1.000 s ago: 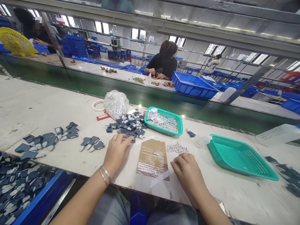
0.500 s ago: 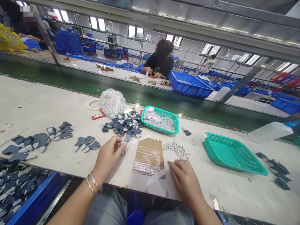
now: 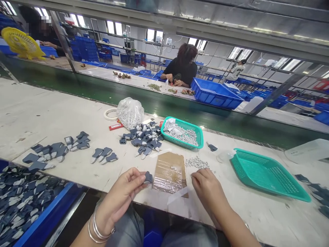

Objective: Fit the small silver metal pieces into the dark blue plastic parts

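1. Step in hand, my read: pick-up of parts, one per hand. The left hand [image 3: 123, 192] has a grey part [image 3: 148, 177] lifted off the surface [image 3: 51, 113], just left of the cardboard [image 3: 170, 171], near the front edge.
2. Left fingers: thumb and forefinger pinched on the grey part, the rest curled under it.
3. The right hand [image 3: 208, 187] is palm down, with fingertips at the near edge of the small pieces [image 3: 196, 162], which lie loose just right of the cardboard.
4. Right fingers: can't tell if they grip a piece. The pieces are too small and sit under the hand.
5. Stock: the heap [image 3: 145, 137] of grey parts sits behind the cardboard, against the small basket [image 3: 183, 133], which holds more small pieces. The bag [image 3: 130, 112] is behind the heap. The large basket [image 3: 267, 173] is well to the right. Finished-looking rows [image 3: 104, 155] lie to the left.
6. Next move calls for, I'd judge:
   - one small piece singled out of the loose pile with a fine fingertip pinch, not a clump;
   - the left hand holding the grey part steady and turned so its receiving side faces the right hand;
   - both hands meeting close over the cardboard, so a dropped piece lands where it can be found.
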{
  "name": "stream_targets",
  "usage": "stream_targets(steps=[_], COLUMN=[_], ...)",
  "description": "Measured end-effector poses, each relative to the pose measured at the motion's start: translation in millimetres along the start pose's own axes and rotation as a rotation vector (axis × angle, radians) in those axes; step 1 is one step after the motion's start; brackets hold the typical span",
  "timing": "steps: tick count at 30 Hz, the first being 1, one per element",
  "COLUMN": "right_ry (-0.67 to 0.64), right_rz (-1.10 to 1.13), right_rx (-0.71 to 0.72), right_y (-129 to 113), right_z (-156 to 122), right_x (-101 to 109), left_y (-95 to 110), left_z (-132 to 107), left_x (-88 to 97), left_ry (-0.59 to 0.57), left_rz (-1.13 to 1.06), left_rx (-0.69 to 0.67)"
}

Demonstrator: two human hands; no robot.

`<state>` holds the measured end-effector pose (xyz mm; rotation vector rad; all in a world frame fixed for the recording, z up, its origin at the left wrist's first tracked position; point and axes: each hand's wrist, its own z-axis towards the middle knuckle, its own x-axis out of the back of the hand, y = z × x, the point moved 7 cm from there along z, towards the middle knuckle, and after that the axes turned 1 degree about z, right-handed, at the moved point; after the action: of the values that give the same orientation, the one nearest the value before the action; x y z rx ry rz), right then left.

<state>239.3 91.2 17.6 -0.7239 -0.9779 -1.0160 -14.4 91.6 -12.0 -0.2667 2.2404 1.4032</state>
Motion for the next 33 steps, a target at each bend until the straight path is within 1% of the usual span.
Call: stream_targets(steps=[2,4,7,9,11,14,16,19,21,22,24,28,30,33], right_ry=[0.006,0.032,0.066,0.054,0.033,0.007,-0.013,-0.041,-0.047,-0.036,0.008,0.138,0.154,0.126], right_rz=[0.063,0.138,0.241,0.281,0.271,0.193,0.146,0.114,0.126,0.145,0.214,0.404,0.478,0.563], right_rx=[-0.021,-0.026,0.02,0.065,0.11,0.179,0.221,0.295,0.313,0.298,0.219,0.055,0.022,0.028], right_y=[0.8,-4.7,-23.7,-37.7,-48.9,-59.8,-64.4,-70.9,-72.4,-71.5,-66.4,-59.7,-63.2,-74.5], right_z=[0.4,1.8,6.4,9.9,12.6,14.4,14.6,13.7,13.7,14.3,16.8,20.7,21.6,21.6], right_x=[0.7,3.8,7.6,6.8,4.4,0.7,-1.4,-3.4,-3.0,-1.3,5.7,32.0,44.1,56.0], left_y=[-4.1,-7.1,-7.7,-7.2,-6.7,-4.6,-4.1,-6.6,-10.3,-12.5,-17.7,-21.3,-20.7,-20.6], left_z=[-3.2,-5.8,-8.0,-8.7,-8.9,-9.2,-10.4,-12.2,-12.2,-11.8,-10.3,-9.3,-10.1,-11.2], left_x=[-4.0,-8.1,-13.5,-15.8,-14.9,-7.4,-4.9,-10.7,-16.3,-19.3,-25.6,-39.8,-46.0,-53.7], left_ry=[-0.027,-0.046,-0.069,-0.087,-0.084,-0.008,0.027,0.001,-0.012,-0.015,-0.026,-0.04,-0.033,-0.035], left_rz=[-0.113,-0.165,-0.134,-0.08,-0.011,0.105,0.152,0.124,0.122,0.138,0.204,0.424,0.503,0.521], left_rx=[0.051,0.091,0.093,0.077,0.05,-0.01,-0.027,-0.026,-0.028,-0.035,-0.048,-0.115,-0.135,-0.137])
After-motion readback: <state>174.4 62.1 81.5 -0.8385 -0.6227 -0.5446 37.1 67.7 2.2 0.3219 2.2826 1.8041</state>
